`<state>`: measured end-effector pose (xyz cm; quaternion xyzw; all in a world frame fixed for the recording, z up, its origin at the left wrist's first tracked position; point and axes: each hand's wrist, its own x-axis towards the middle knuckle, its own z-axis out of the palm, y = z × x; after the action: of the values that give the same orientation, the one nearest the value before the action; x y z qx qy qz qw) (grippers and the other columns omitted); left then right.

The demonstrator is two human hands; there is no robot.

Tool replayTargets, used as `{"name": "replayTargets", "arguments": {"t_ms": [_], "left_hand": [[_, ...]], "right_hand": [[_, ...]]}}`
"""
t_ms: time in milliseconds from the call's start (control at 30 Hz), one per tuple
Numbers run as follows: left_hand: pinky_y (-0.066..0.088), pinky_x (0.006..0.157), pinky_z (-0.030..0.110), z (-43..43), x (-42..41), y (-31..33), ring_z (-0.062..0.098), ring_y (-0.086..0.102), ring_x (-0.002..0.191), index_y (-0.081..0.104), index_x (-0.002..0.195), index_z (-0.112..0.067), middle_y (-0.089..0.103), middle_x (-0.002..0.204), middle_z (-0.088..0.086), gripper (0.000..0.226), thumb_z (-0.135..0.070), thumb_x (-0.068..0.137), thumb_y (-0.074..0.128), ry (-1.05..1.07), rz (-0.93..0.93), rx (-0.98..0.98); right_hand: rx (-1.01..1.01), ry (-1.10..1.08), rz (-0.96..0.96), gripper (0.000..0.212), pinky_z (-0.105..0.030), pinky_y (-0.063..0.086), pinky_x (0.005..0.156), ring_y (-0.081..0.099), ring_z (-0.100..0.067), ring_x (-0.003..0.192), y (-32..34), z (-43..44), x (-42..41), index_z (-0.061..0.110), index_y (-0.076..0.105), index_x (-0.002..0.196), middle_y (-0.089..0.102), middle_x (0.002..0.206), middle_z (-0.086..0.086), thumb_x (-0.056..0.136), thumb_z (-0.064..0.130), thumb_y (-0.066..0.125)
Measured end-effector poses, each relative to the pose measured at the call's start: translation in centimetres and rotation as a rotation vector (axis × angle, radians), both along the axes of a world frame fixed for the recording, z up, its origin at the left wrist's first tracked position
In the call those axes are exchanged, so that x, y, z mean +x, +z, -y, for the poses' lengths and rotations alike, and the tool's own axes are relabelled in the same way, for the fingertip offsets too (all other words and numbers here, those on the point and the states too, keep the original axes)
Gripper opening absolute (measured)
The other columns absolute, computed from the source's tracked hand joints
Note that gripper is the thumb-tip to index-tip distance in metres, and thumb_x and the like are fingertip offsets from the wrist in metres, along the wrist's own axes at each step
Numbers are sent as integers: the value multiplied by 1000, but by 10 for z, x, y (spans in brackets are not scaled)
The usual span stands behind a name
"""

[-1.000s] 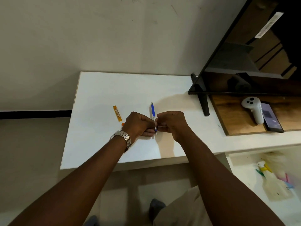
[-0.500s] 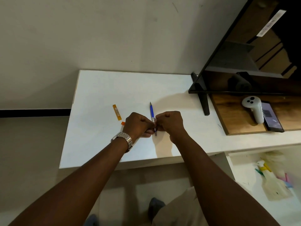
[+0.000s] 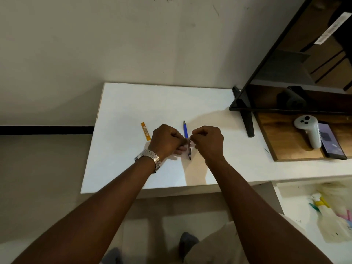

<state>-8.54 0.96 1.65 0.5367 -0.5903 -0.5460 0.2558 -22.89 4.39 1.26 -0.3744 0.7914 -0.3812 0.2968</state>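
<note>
Your left hand (image 3: 167,139) is gripping the blue pencil (image 3: 185,129), axis running up-frame; right hand (image 3: 207,142) is sitting just right, fingers curled, grasp unclear

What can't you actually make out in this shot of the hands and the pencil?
Head view, pencil middle: covered by the left hand.
Head view, whatever the right hand pinches: behind its knuckles.
Head view, orange case print: too small.
Head view, spray bottle: blurred, near the edge.

dim, even indoor light, soft shadows, wide-angle bending at blurry edges
</note>
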Motion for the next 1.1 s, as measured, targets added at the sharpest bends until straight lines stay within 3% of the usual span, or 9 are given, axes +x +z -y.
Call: {"name": "replayTargets", "arguments": {"t_ms": [133, 233, 333, 533, 667, 833, 900, 967, 1100], "left_hand": [[54, 45, 20, 27, 25, 22, 10, 74, 52, 79, 77, -4, 78, 64, 6, 16, -17, 78, 88, 125, 19, -89], [58, 67, 29, 48, 58, 18, 18, 76, 73, 79, 78, -9, 79, 77, 5, 22, -27, 75, 90, 215, 225, -262], [54, 83, 32, 55, 86, -7, 25, 71, 95, 76, 91, -7, 77, 97, 9, 40, -40, 74, 90, 278, 405, -255], [49, 71, 31, 52, 92, -28, 18, 63, 84, 72, 90, -8, 70, 90, 2, 65, -65, 62, 88, 283, 497, -233], [52, 69, 34, 49, 84, -24, 24, 67, 83, 73, 84, -6, 74, 87, 7, 53, -52, 66, 91, 221, 545, -275], [49, 69, 31, 49, 81, -20, 29, 72, 86, 78, 75, -5, 77, 81, 10, 25, -28, 71, 89, 236, 477, -214], [56, 73, 33, 47, 82, -17, 29, 74, 84, 79, 73, -6, 78, 78, 10, 18, -22, 71, 87, 248, 446, -187], [61, 77, 39, 44, 83, -15, 30, 75, 80, 80, 71, -6, 78, 74, 11, 14, -19, 71, 86, 254, 412, -171], [65, 72, 48, 45, 88, -13, 36, 74, 66, 79, 68, -3, 76, 70, 21, 16, -18, 71, 84, 305, 274, -90]], "right_hand": [[-83, 98, -113, 14, -25, 52, 70, 68, -11, 71, 8, 4, 17, 7, 80, 87, 74, 75, 3, 79, 1, 71], [-80, 263, -167, 18, -24, 54, 75, 71, -14, 79, 10, 0, 38, 7, 81, 96, 79, 90, -4, 83, 2, 70], [-19, 464, -246, 21, -30, 58, 89, 74, -18, 93, 7, -4, 62, 8, 81, 107, 81, 105, -6, 88, 8, 72], [97, 572, -363, 38, -27, 46, 97, 65, -23, 116, -11, -3, 87, 11, 71, 130, 70, 125, -8, 98, 33, 69], [93, 595, -448, 34, -25, 43, 87, 66, -25, 107, -18, 0, 90, 10, 73, 125, 68, 117, -11, 102, 33, 63], [91, 618, -526, 30, -31, 51, 89, 68, -27, 102, -21, 2, 88, 11, 80, 115, 69, 111, -12, 106, 28, 57], [91, 614, -522, 30, -32, 52, 89, 68, -26, 102, -21, 4, 88, 10, 80, 113, 71, 110, -12, 106, 27, 56], [95, 611, -523, 30, -32, 52, 89, 68, -26, 101, -19, 6, 89, 9, 80, 111, 73, 108, -12, 105, 28, 57], [117, 595, -515, 28, -35, 55, 84, 69, -26, 92, -17, 8, 91, 4, 79, 99, 74, 98, -13, 98, 27, 62]]}}
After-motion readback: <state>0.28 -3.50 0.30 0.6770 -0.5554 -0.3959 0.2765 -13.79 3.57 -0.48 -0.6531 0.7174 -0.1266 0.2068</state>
